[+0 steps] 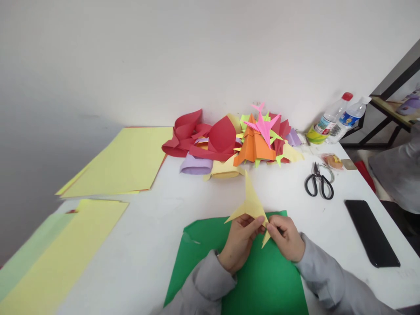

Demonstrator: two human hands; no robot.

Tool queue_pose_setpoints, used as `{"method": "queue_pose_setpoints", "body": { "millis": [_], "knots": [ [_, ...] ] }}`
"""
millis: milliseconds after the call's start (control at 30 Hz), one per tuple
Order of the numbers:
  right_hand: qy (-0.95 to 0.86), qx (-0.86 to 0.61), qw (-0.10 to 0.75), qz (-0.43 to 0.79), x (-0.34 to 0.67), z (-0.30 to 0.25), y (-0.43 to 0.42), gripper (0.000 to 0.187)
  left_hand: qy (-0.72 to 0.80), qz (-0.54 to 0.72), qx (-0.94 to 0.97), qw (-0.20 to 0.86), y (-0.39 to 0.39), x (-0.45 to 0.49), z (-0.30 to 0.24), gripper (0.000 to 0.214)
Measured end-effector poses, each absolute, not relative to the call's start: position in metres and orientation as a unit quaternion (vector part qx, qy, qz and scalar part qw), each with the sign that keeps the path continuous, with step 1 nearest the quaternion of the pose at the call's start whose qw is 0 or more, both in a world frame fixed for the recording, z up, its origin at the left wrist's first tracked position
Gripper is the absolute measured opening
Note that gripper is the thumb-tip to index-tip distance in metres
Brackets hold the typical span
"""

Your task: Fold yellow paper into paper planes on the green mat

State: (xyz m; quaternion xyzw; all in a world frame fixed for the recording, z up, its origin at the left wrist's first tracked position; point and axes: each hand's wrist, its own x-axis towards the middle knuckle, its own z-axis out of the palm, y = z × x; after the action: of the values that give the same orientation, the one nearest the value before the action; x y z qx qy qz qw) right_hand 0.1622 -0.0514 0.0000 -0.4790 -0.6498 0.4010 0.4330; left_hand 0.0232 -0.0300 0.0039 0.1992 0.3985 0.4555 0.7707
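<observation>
A folded yellow paper plane [251,203] is held over a green paper sheet [262,280] on the white table [157,245]. My left hand [239,243] pinches its rear part from the left. My right hand [287,238] pinches it from the right, fingers closed on a small pointed flap. The plane's nose points away from me.
A heap of folded paper shapes, red [197,138], orange [254,146] and pink [264,124], lies at the back. Yellow sheets [127,159] lie left. Black scissors [318,181], a black phone [370,232] and two bottles [337,116] sit on the right.
</observation>
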Motion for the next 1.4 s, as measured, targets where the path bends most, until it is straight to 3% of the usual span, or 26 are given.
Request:
{"method": "queue_pose_setpoints", "body": {
  "millis": [333, 1067, 1400],
  "knots": [
    [-0.606, -0.514, 0.441, 0.418, 0.1619, -0.0021, -0.0491, 0.054, 0.407, 0.476, 0.185, 0.757, -0.0233, 0.0195, 0.0069, 0.032],
    [-0.595, -0.514, 0.436, 0.438, 0.1626, -0.0016, -0.05, 0.049, 0.411, 0.407, 0.238, 0.78, -0.0263, 0.0193, 0.0027, 0.038],
    [-0.528, -0.521, 0.458, 0.49, 0.1645, -0.0059, -0.0475, 0.047, 0.441, 0.419, 0.317, 0.728, -0.025, 0.0193, 0.0018, 0.034]
  ]
}}
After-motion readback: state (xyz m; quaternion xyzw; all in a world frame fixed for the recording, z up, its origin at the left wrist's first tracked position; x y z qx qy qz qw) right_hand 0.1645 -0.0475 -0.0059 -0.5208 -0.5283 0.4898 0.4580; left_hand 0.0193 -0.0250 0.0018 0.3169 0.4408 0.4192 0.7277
